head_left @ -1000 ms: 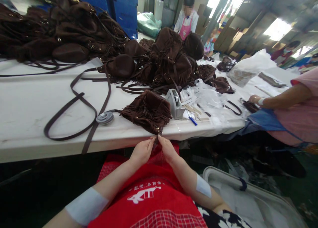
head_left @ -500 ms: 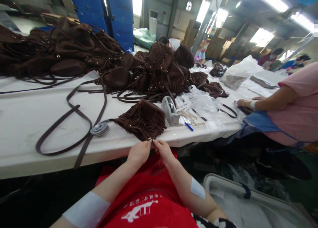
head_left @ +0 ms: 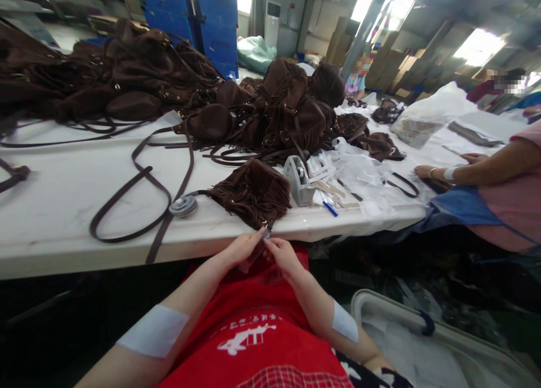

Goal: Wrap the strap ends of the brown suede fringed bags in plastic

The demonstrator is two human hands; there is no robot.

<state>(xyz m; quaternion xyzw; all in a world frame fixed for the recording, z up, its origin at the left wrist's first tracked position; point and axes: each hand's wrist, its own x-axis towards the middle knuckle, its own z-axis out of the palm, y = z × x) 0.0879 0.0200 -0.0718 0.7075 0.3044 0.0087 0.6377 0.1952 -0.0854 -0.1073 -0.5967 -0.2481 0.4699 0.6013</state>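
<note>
A dark brown fringed bag point(head_left: 253, 192) lies on the white table near its front edge. At its near corner shows a small gold-coloured metal ring point(head_left: 265, 224). My left hand point(head_left: 245, 247) is closed, pinching the bag's strap just below that ring. Close beside it, my right hand point(head_left: 282, 255) is closed too, its thumb and finger pressed on the same strap. A piece of the strap hangs under the hands, partly hidden by the fingers. To the left of the bag is a rolled grey tape point(head_left: 183, 206), with a long brown strap point(head_left: 122, 230) looped beyond it.
A large heap of brown bags point(head_left: 139, 78) covers the back of the table point(head_left: 54, 213). Right of the fringed bag stand a grey tape dispenser point(head_left: 298, 182), a blue pen point(head_left: 330, 209) and clear plastic bags point(head_left: 359, 171). A co-worker's arm point(head_left: 482, 171) reaches in at right.
My view has shifted, so the scene sits further right and slightly higher. My hands have drawn slightly apart at the strap, and more of the ring and strap shows.
</note>
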